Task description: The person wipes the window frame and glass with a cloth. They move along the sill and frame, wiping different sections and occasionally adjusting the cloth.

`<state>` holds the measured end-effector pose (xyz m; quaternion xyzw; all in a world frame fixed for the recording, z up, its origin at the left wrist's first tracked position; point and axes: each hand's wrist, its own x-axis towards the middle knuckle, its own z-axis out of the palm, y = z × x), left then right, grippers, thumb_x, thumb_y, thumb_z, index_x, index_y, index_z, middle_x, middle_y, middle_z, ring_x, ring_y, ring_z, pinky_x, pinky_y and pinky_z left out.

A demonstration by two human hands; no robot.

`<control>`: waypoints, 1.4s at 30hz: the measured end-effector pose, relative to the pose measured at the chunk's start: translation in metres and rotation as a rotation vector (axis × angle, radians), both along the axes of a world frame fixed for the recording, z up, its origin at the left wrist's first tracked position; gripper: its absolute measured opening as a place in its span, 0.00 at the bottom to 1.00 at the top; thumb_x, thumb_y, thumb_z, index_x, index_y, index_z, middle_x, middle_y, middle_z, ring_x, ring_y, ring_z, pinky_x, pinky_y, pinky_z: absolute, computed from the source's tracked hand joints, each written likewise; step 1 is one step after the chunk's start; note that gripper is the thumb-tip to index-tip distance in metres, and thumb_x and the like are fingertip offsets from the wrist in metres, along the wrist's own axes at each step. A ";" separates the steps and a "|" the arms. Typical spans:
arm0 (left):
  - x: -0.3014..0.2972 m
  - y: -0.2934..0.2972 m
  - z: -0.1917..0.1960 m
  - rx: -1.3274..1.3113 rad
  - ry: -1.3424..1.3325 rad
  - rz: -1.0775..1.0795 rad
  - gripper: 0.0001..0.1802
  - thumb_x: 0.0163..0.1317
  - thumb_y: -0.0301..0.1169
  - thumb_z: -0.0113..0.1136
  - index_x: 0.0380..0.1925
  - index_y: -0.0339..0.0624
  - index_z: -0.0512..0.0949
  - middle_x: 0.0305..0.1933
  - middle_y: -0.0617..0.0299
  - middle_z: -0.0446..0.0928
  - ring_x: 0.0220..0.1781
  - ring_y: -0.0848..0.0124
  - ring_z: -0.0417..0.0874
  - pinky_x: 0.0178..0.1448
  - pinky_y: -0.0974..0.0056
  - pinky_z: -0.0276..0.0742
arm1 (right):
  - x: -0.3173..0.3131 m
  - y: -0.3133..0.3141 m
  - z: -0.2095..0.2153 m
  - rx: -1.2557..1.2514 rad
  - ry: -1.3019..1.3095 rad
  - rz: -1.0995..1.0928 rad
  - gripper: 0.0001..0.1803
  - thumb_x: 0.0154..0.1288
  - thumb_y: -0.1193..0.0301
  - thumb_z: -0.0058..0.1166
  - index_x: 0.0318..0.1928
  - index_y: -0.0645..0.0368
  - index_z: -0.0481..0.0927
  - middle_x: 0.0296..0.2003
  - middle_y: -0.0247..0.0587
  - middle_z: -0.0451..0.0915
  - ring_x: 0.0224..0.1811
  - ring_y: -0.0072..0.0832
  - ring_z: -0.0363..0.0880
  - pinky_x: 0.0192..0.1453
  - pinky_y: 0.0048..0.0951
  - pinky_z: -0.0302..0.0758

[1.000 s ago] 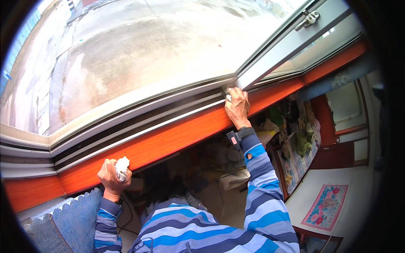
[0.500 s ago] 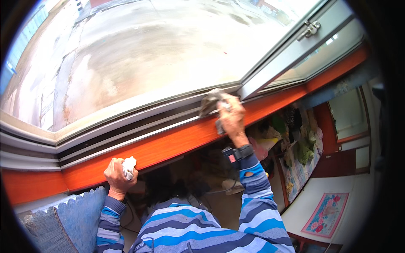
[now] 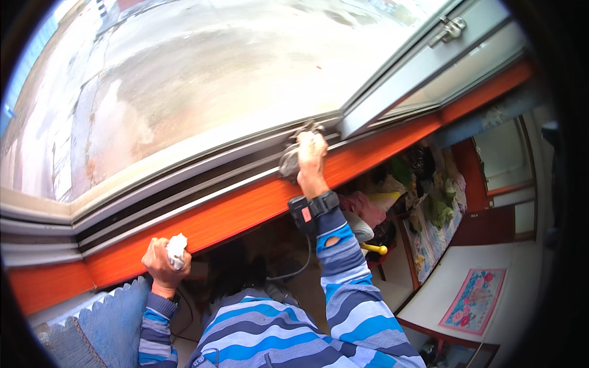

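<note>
My right hand (image 3: 313, 156) is closed on a grey, dirty-looking cloth (image 3: 291, 162), pressed to the window track (image 3: 245, 161) close to the grey window sash (image 3: 392, 80). Part of the cloth hangs over the edge of the red-brown wooden sill (image 3: 227, 218). At the sill's left end, my left hand (image 3: 164, 262) rests on the front edge, its fingers wrapped round a crumpled white wad (image 3: 177, 250), paper or cloth, I cannot tell which. The track has dark grooves between pale rails.
A metal latch (image 3: 449, 30) sits on the sash at upper right. Blue scalloped fabric (image 3: 116, 316) hangs at lower left. Below the sill on the right are heaped clothes (image 3: 438, 208), a yellow-ended handle (image 3: 374, 248) and a white surface with a floral mat (image 3: 475, 300).
My right hand has moved a little left along the track with the grey cloth. The left hand still holds the white wad on the sill; the view has shifted slightly.
</note>
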<state>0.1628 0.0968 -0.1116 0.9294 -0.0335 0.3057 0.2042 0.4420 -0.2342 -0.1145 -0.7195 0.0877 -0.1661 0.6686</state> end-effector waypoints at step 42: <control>-0.001 0.001 0.007 -0.045 -0.033 0.065 0.21 0.48 0.34 0.76 0.38 0.40 0.76 0.30 0.51 0.75 0.30 0.49 0.83 0.33 0.50 0.79 | -0.088 0.148 0.068 -1.178 -0.846 0.491 0.18 0.59 0.72 0.63 0.51 0.56 0.86 0.48 0.47 0.83 0.44 0.40 0.84 0.38 0.39 0.81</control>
